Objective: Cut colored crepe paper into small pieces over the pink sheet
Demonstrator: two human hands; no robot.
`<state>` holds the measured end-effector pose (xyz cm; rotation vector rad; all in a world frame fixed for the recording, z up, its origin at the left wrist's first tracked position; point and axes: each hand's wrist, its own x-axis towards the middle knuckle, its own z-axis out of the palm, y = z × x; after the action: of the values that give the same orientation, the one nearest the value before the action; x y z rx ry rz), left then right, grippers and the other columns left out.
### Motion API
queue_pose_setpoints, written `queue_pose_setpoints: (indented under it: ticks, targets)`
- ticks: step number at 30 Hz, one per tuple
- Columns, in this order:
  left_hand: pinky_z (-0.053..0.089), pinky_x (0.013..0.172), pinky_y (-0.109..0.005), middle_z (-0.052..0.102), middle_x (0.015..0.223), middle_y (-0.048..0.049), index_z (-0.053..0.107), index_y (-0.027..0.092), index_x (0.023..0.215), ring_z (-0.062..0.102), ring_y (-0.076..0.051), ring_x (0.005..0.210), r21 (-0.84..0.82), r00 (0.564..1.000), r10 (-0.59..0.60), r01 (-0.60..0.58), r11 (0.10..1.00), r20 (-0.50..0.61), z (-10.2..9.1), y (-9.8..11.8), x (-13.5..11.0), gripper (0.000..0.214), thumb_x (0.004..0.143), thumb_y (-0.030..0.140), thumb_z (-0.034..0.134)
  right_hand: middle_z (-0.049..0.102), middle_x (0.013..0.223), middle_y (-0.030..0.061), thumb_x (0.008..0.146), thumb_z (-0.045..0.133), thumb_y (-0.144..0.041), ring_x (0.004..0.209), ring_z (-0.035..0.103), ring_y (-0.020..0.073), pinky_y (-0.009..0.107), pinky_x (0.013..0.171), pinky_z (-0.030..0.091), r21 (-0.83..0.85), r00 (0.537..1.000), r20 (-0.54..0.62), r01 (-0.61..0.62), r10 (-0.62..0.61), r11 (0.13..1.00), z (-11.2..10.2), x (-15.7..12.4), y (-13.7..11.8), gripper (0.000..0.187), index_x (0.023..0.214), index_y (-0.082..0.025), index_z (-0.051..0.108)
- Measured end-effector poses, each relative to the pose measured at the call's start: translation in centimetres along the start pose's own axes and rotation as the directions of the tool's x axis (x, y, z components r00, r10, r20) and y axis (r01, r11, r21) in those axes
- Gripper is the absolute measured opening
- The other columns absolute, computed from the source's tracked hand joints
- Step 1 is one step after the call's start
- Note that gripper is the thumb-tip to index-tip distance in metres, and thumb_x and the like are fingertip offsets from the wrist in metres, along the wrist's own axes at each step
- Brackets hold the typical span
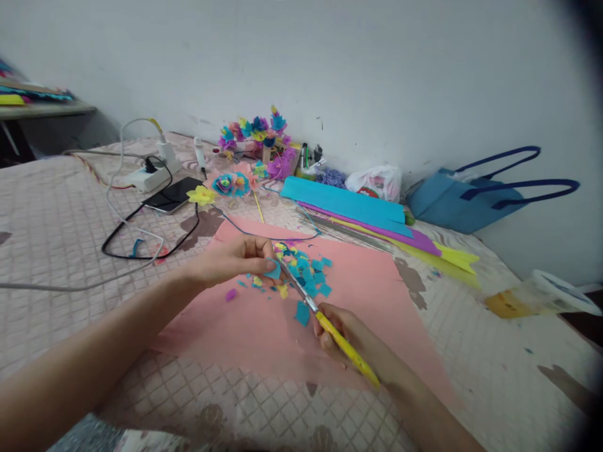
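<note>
My left hand [235, 258] pinches a small blue paper piece [272, 271] over a pink sheet [377, 295]. My right hand [351, 342] grips yellow-handled scissors [330, 328], whose blades reach up to the blue piece. Several blue, yellow and purple paper scraps [308, 276] lie on the pink sheet just beyond the blades.
Paper flowers [257, 132] stand by the wall, with blue, purple and yellow sheets [348, 204] beside them. A phone [172, 193], power strip [151, 177] and cables [136, 238] lie left. A blue bag [471, 201] and a clear container [537, 295] sit right.
</note>
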<state>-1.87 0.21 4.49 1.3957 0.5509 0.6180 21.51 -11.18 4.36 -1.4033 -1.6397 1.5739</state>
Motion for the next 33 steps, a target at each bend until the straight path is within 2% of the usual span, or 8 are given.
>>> queue_pose_setpoints:
  ticks: [7, 12, 18, 26, 33]
  targets:
    - [0.055, 0.062, -0.021, 0.075, 0.073, -0.0031, 0.056, 0.015, 0.067, 0.072, -0.014, 0.068, -0.003, 1.0, -0.017, 0.017, 1.0, 0.005, 0.3, 0.4, -0.1, 0.024, 0.074, 0.027, 0.076, 0.04, 0.064, -0.0043, 0.079, 0.061, -0.037, 0.056, 0.034, 0.0091, 0.022, 0.049, 0.025, 0.047, 1.0, -0.001, -0.014, 0.014, 0.999, -0.1, 0.1, 0.9, 0.028, 0.072, -0.021, 0.04]
    - [0.054, 0.061, -0.02, 0.075, 0.072, -0.0037, 0.057, 0.014, 0.068, 0.072, -0.014, 0.068, 0.01, 0.999, -0.037, 0.036, 0.999, 0.013, 0.2, 0.4, -0.1, 0.024, 0.074, 0.028, 0.076, 0.039, 0.06, -0.0061, 0.08, 0.058, -0.033, 0.051, 0.031, 0.0078, 0.02, 0.046, 0.024, 0.133, 0.998, -0.002, -0.06, 0.061, 0.989, -0.2, 0.2, 1.4, 0.023, 0.072, -0.02, 0.041]
    - [0.055, 0.062, -0.022, 0.074, 0.073, -0.005, 0.057, 0.014, 0.068, 0.072, -0.015, 0.071, -0.001, 0.998, -0.042, 0.042, 0.999, 0.047, 0.1, 0.3, -0.1, 0.022, 0.076, 0.026, 0.074, 0.045, 0.058, -0.0045, 0.082, 0.055, -0.037, 0.048, 0.035, 0.0084, 0.02, 0.044, 0.026, 0.074, 0.996, -0.029, -0.088, 0.09, 0.993, -0.5, 0.6, 2.7, 0.021, 0.073, -0.019, 0.047]
    - [0.055, 0.066, -0.024, 0.075, 0.077, -0.0059, 0.058, 0.014, 0.07, 0.072, -0.016, 0.075, -0.012, 0.996, -0.053, 0.054, 0.998, 0.077, -0.2, 0.1, -0.2, 0.021, 0.077, 0.025, 0.074, 0.044, 0.06, -0.0052, 0.077, 0.057, -0.029, 0.05, 0.035, 0.0089, 0.021, 0.048, 0.026, 0.049, 0.995, -0.017, -0.099, 0.1, 0.994, -0.3, 0.0, 1.3, 0.015, 0.072, -0.02, 0.046]
    - [0.055, 0.067, -0.025, 0.075, 0.076, -0.0059, 0.058, 0.014, 0.069, 0.072, -0.017, 0.076, -0.009, 0.995, -0.057, 0.058, 0.998, 0.081, -0.2, 0.1, -0.1, 0.021, 0.077, 0.025, 0.073, 0.041, 0.059, -0.0049, 0.079, 0.052, -0.027, 0.051, 0.033, 0.0091, 0.022, 0.048, 0.024, 0.045, 0.992, -0.016, -0.127, 0.128, 0.991, -0.4, 0.2, 1.8, 0.012, 0.072, -0.02, 0.045]
